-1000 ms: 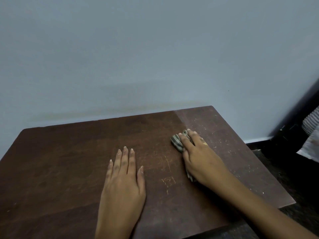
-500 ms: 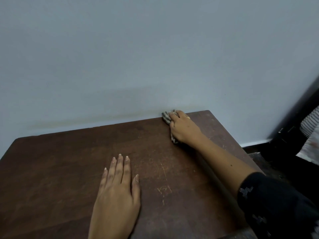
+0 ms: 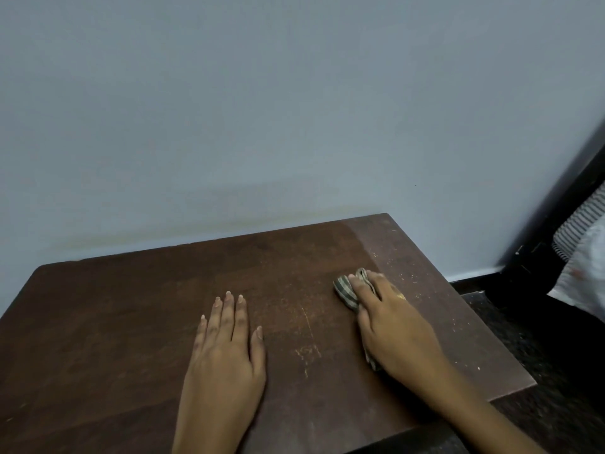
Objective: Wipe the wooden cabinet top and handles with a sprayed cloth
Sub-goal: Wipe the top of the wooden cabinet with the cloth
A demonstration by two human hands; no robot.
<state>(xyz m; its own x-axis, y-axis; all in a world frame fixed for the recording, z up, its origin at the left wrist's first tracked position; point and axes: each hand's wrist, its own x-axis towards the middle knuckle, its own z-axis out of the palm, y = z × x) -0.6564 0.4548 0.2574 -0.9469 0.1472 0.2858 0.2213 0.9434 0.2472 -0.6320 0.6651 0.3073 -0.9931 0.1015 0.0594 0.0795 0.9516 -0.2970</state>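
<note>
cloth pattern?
Striped, grey-green and pale, on the cloth under the right hand; head view.

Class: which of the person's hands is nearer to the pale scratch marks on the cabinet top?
Left, narrowly. The scratch marks lie between both hands; the left hand lies flat just left of them, and the right hand, pressing the striped cloth, sits slightly farther right.

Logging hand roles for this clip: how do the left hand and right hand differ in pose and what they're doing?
The left hand lies flat and bare on the cabinet top, fingers straight; the right hand presses a striped cloth under it. The left hand sits near the middle; the right hand sits nearer the dusty, speckled right strip. Both rest palm-down on the wood.
</note>
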